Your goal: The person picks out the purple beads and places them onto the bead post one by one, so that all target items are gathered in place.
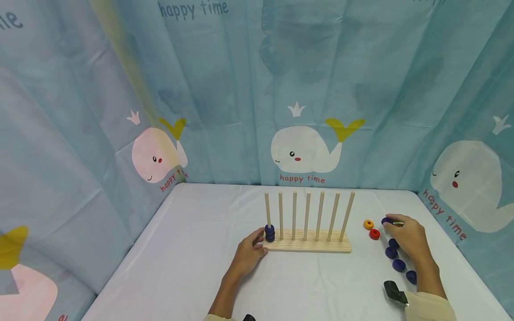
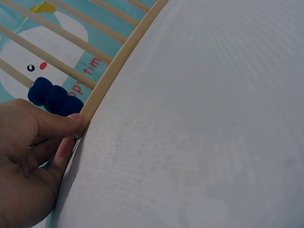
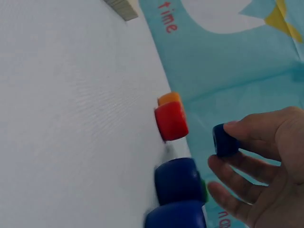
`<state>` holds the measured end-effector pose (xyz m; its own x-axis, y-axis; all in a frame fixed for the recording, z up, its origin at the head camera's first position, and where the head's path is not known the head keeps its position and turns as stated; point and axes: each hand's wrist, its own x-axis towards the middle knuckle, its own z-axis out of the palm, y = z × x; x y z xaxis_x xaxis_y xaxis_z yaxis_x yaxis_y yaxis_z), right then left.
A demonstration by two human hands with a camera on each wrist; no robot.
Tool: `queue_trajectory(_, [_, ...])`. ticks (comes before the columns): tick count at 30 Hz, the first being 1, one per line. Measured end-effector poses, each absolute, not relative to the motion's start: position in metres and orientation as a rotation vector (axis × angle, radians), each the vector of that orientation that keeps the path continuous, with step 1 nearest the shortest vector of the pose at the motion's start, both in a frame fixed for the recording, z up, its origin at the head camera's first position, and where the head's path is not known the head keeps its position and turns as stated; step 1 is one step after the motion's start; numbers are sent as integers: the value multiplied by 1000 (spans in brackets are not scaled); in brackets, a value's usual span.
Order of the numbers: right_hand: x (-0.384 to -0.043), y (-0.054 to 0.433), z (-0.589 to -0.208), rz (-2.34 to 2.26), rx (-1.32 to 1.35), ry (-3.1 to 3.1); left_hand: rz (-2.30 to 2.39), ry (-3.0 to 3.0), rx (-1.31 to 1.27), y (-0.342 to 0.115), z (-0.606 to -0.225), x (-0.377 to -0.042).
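Note:
A wooden peg rack (image 1: 309,245) with several upright rods stands on the table. Three dark blue beads (image 1: 270,233) are stacked on its leftmost rod. My left hand (image 1: 246,252) pinches the left end of the rack's base between thumb and fingers, close beside those beads. Off to the right, my right hand (image 1: 407,234) pinches a single dark blue bead (image 3: 225,140) between thumb and fingers, raised off the table in the right wrist view. Near it lie a red bead (image 1: 374,234) and an orange bead (image 1: 368,224).
Several more blue beads (image 1: 399,265) lie in a line beside my right forearm, and a bit of green (image 3: 204,191) peeks out behind one. White cloth covers the table (image 1: 192,249). A blue curtain (image 1: 225,151) printed with whales hangs behind and at both sides.

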<state>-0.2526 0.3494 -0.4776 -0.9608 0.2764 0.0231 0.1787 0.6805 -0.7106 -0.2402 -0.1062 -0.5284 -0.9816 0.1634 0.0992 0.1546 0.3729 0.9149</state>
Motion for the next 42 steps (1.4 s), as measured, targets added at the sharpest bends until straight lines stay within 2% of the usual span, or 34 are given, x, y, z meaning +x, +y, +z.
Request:
queue_trajectory(17, [-243,327,-432,1022,-72,-2553,1728,2591,302,-106,-528,-240])
queue_trajectory(42, [-231,287,-393,1023,107,-2376,1732,2581,291,-107,-530,-240])
